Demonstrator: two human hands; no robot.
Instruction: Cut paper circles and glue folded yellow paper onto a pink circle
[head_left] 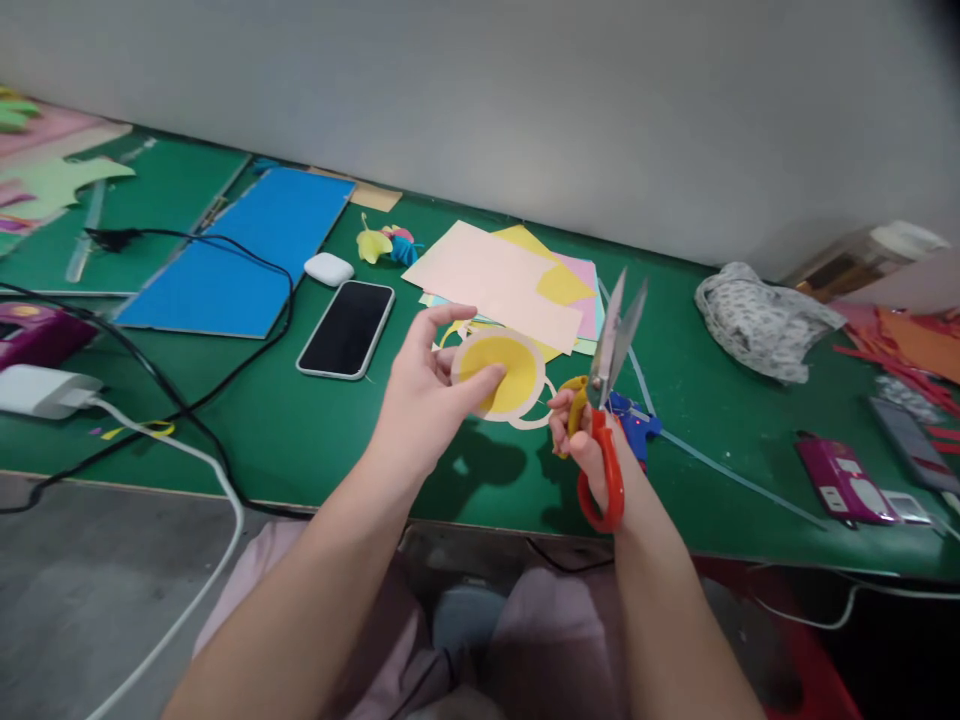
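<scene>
Pinched between the thumb and fingers of my left hand (442, 375) is a round paper disc (517, 375), yellow in the middle with a pale pink rim. My right hand (589, 450) grips a pair of scissors (609, 350), one handle red and the other yellow. Their blades point up and away, slightly apart, to the right of the disc. A curved strip of pale paper (531, 420) shows between the disc and my right hand. Partly hidden behind my right hand lies a blue glue gun (637, 428).
Coloured paper sheets (480, 275) lie stacked beyond my hands on the green table (322, 430). To the left are a phone (347, 330), a white earbud case (328, 268), a blue board (247, 250) and a black cable (289, 300). A patterned cloth (757, 315) and a purple device (844, 480) sit at right.
</scene>
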